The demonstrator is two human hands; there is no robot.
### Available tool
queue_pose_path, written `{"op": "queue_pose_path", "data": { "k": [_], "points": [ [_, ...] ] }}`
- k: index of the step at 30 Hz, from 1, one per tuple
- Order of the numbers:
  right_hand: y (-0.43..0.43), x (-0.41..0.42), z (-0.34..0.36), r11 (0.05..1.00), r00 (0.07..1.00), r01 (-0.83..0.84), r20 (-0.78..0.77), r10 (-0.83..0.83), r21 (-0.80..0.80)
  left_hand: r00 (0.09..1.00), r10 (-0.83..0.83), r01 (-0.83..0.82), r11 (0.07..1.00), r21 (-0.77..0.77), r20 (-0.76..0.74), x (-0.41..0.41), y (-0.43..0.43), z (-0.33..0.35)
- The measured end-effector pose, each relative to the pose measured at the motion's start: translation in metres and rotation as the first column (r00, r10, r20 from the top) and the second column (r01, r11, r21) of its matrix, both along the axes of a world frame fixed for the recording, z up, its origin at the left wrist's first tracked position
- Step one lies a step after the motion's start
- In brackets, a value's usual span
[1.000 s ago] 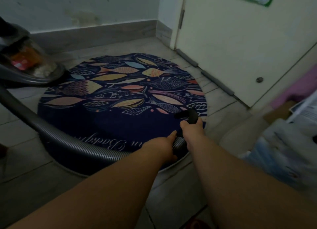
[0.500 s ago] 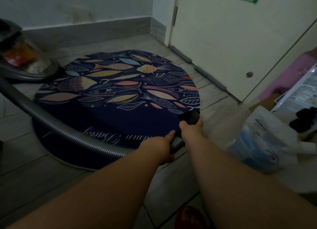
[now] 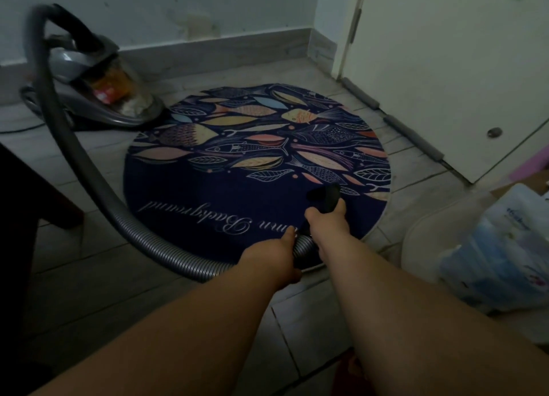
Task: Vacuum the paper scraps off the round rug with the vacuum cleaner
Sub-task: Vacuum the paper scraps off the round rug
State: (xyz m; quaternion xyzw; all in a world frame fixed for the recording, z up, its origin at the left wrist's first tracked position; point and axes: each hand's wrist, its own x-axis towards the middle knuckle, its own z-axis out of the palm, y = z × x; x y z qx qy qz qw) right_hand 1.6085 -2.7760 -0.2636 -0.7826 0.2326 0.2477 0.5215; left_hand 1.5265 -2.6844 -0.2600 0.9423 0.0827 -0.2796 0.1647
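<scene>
One grey tiled floor [image 3: 89, 291] underfoot, dimly lit. White door [image 3: 445, 69] at back right.

Round rug [image 3: 208, 193] flat on the floor at centre: dark blue, with fish and leaves across the far half and pale script on the near half.

Vacuum [image 3: 98, 98] on the floor at far left, just beside the rug's far-left edge, with coloured bits showing inside its clear bin.

Ribbed grey hose [image 3: 98, 193] arching up from the vacuum, dropping down the left side, then curving over the floor and the rug's near edge to the hands.

Blue-and-white bag [image 3: 499, 253] at the right, apart from the rug.

Both arms bare, stretched forward side by side.

Left hand [image 3: 273, 259] curled round the ribbed end of the hose, over the rug's near rim, thumb laid along the top.

Right hand [image 3: 328, 226] just ahead of it and nearly touching, fingers and thumb wrapped tight round the black nozzle [image 3: 325, 198].

Nozzle mouth low over the plain blue part of the rug, near the right edge; whether touching the pile, cannot tell.
</scene>
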Motion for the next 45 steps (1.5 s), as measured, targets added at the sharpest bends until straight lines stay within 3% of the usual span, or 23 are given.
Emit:
{"op": "queue_pose_path", "data": {
  "k": [16, 29, 39, 45],
  "points": [
    [0.112, -0.019, -0.004, 0.959, 0.961, -0.276, 0.045, 0.273, 0.06, 0.971, 0.234, -0.234, 0.972, 0.006, 0.04, -0.043, 0.09, 0.005],
    [0.193, -0.042, -0.011, 0.851, 0.856, -0.516, 0.013, 0.517, 0.095, 0.895, 0.446, -0.446, 0.895, 0.007, 0.007, -0.084, 0.139, 0.01],
    [0.207, -0.055, -0.017, 0.78, 0.786, -0.615, 0.005, 0.619, 0.115, 0.88, 0.474, -0.473, 0.88, 0.05, -0.012, -0.101, 0.144, 0.019],
    [0.196, -0.057, -0.011, 0.795, 0.797, -0.601, -0.004, 0.603, 0.083, 0.901, 0.434, -0.433, 0.9, 0.053, -0.008, -0.104, 0.133, 0.025]
  ]
}}
